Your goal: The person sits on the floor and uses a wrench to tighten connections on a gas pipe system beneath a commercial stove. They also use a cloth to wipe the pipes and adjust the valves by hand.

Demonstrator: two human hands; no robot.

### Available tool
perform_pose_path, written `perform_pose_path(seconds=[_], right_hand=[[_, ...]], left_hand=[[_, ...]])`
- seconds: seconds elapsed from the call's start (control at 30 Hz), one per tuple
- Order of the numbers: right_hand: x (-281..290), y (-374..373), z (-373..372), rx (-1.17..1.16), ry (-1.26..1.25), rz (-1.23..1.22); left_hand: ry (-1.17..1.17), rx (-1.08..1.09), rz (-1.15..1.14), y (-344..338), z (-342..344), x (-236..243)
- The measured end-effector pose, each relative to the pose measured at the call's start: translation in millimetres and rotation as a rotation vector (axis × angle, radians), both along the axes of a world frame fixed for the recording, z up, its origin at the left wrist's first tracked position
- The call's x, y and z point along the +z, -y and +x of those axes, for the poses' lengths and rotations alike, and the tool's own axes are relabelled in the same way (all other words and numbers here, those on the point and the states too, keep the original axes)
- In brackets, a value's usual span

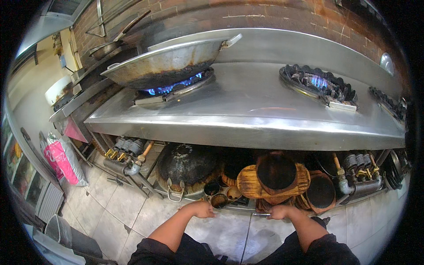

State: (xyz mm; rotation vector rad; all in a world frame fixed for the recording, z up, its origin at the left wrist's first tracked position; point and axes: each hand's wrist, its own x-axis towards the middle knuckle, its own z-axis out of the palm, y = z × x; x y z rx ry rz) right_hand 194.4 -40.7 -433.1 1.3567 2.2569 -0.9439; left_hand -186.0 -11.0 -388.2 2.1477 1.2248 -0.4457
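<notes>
My left hand (202,210) hangs low in front of the shelf under the stove, fingers curled together. Whatever it may hold cannot be made out. Just beyond it stand several small dark cups (219,201), and a large blackened wok (185,165) with a metal loop handle rests behind. My right hand (280,212) is closed around one end of a thin metallic piece (261,214) that points left; its kind is unclear. Beyond that hand, wooden boards (249,182) with dark round sizzle plates (276,170) are stacked on the shelf.
A big wok (168,66) sits over a lit burner on the steel stove top (238,106). Another burner (319,84) burns blue with nothing on it. Gas pipes and valves (126,154) run below. A pink-and-white bag (66,161) and a bin (73,236) stand at left.
</notes>
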Motion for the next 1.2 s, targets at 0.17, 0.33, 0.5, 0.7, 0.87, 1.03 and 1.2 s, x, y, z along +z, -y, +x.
perform_pose_path(seconds=[0.17, 0.33, 0.5, 0.7, 0.87, 1.03, 1.2], right_hand=[[-14.6, -8.1, -0.5, 0.067, 0.021, -0.071], [-37.4, -8.9, 4.9, 0.038, -0.015, -0.047], [-9.4, -5.9, -14.6, 0.123, -0.057, 0.001], [16.7, -0.2, -10.3, 0.069, -0.285, 0.040], [5.2, -16.3, 12.0, 0.004, -0.332, 0.037], [-7.1, -27.8, 14.6, -0.076, -0.346, -0.115], [-11.5, -28.1, 22.0, -0.009, -0.458, 0.028]], left_hand=[[-0.042, -0.029, -0.032, -1.8, 3.2, 3.4], [0.011, -0.013, -0.058, -2.1, 5.6, 0.9], [0.003, 0.029, -0.016, -4.7, -15.5, -16.9], [-0.126, 0.103, 0.044, -2.0, -29.0, -28.9], [-0.080, 0.202, 0.009, 13.0, -15.4, -43.5], [0.027, 0.182, -0.047, 16.2, -16.8, -63.2], [-0.001, 0.171, -0.074, 11.2, -18.6, -67.6]])
